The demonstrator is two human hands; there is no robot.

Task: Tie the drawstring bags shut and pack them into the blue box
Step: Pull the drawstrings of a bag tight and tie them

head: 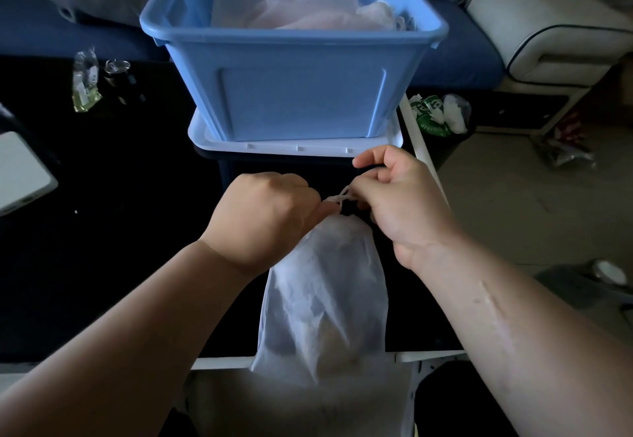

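While you're working the cord, a flat white slab w/ rounded corners (24,169) is lying at the far L edge of the glossy black tabletop (137,231). A crinkly clear packet (85,83) and a metal can (116,73) are sitting further in. Your left hand (270,217) is curling into a fist, thumb and fingers pinching one end of the thin white drawstring (342,196). The drawstring bag (325,292), soft translucent white fabric w/ sth pale inside, is lying just below the crossed cord. Its mouth is gathered and its bottom is reaching past the near table edge. Beyond it the blue box (294,70), smooth tapered plastic, is standing on its lid (294,146) and holding other pale bags (301,8). Bare black surface is showing btwn box and hands. Your right hand (400,203) is pinching the cord's other loop, fingers curled tight, near the white R table rim (428,166).
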